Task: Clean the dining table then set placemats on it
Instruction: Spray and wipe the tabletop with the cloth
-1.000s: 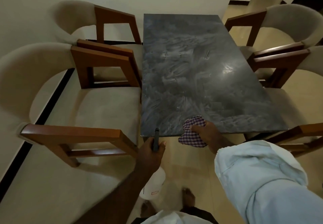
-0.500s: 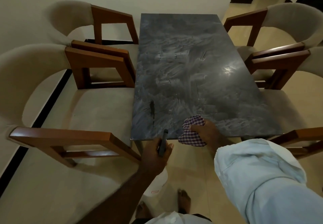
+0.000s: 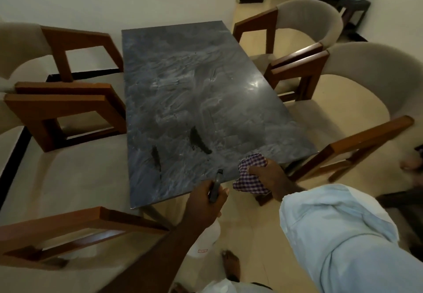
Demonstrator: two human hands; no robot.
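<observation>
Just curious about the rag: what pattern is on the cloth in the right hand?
The cloth is a purple-and-white check, seen in the head view, the only one.

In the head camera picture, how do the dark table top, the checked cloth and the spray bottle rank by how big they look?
Largest to smallest:
1. Table top
2. Checked cloth, unsure against the bottle
3. Spray bottle, mostly hidden behind the left hand

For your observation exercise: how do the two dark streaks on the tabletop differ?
The left streak is shorter, thinner and nearly upright in the head view. The right streak is longer, broader and slants toward the checked cloth. Both are dark marks on the smeared tabletop, near its close end.
</observation>
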